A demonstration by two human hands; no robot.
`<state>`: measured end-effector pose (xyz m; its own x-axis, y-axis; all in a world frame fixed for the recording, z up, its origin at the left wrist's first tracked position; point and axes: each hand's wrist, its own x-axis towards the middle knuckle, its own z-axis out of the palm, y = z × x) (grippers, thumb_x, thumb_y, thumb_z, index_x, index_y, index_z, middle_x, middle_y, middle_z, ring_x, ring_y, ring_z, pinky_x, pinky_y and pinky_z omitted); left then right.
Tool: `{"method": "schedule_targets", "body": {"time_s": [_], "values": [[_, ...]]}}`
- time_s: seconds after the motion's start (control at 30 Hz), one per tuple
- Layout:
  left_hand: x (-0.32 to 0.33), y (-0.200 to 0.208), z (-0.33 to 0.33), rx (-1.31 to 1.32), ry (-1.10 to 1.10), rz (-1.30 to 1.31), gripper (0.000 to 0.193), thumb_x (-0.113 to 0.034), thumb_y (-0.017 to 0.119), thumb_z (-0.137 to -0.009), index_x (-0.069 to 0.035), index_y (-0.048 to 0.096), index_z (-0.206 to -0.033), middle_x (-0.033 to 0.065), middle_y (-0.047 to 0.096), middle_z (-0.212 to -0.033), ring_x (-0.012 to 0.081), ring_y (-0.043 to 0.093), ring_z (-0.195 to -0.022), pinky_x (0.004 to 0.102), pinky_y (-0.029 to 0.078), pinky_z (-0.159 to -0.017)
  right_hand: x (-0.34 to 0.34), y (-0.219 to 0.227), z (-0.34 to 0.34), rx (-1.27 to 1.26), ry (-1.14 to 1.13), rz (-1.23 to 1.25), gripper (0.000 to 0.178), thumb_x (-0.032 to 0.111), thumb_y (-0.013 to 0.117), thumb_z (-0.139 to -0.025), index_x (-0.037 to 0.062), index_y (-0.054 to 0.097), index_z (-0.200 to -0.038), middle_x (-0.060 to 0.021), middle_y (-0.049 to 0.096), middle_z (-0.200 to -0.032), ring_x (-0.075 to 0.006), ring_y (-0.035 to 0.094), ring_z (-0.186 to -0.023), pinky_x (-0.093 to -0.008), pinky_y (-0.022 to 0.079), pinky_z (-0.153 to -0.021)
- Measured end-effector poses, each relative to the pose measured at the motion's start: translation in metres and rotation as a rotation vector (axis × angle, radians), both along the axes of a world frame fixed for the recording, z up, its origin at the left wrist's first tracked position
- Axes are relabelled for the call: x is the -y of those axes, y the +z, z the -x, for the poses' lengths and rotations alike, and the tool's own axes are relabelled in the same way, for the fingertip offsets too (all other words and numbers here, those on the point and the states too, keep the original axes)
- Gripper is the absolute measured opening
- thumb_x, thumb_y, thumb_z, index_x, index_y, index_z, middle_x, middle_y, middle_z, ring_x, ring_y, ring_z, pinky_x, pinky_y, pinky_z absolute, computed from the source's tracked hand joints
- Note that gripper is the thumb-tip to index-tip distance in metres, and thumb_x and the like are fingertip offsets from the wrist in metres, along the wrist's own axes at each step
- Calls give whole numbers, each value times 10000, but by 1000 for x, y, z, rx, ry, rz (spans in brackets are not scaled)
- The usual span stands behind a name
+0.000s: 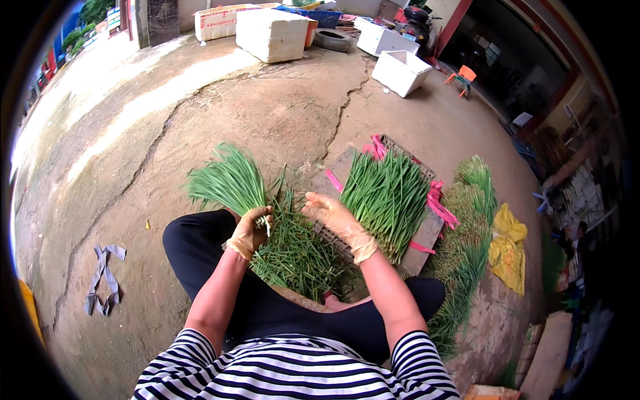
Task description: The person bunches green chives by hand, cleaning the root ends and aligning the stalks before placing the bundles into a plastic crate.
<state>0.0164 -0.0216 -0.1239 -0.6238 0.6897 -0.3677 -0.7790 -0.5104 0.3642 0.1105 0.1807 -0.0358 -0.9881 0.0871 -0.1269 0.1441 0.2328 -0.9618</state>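
Gripped bunch of long, thin green leaves (231, 180) in pale-gloved left hand (248, 233), pointing it toward eleven o'clock; likely needed gentle squeezing. Held pale-gloved right hand (338, 220) open.

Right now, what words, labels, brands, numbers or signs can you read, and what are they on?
I can't read any words or numbers here.
Long white foam box, far back: its reddish marks are too small and blurred to read.
Crumpled yellow plastic bag: any marks are too blurred to tell.
Bunch of long, thin green stalks in the pale-gloved left hand: no writing shows.
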Motion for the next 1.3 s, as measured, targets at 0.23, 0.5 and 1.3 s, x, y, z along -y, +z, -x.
{"method": "schedule_targets", "body": {"time_s": [0.23,0.5,1.3], "values": [[-46,11,-37,-1685,228,951,437,-165,614,-752,-57,482,-1154,142,609,-930,281,597,-840,338,471,-704,78,-56,10,-436,-283,180,805,289,802,-626,11,355,-1236,-77,480,-1120,-170,433,-1043,-278,349,-909],[-133,137,-129,-2035,-310,1247,812,-146,659,-651,-112,233,-1341,210,587,-878,343,603,-753,399,483,-625,-47,56,-103,-626,-656,990,622,311,735,-695,-19,455,-1142,-98,516,-1085,-265,545,-999,-379,446,-866],[-409,120,-196,-1644,-269,96,1085,-150,854,-506,-44,151,-1325,123,427,-1227,198,436,-1091,315,364,-939,-275,-64,-180,-488,-909,-1139,314,67,653,-701,64,586,-1007,-91,627,-965,-208,587,-915,-316,434,-787]]}}
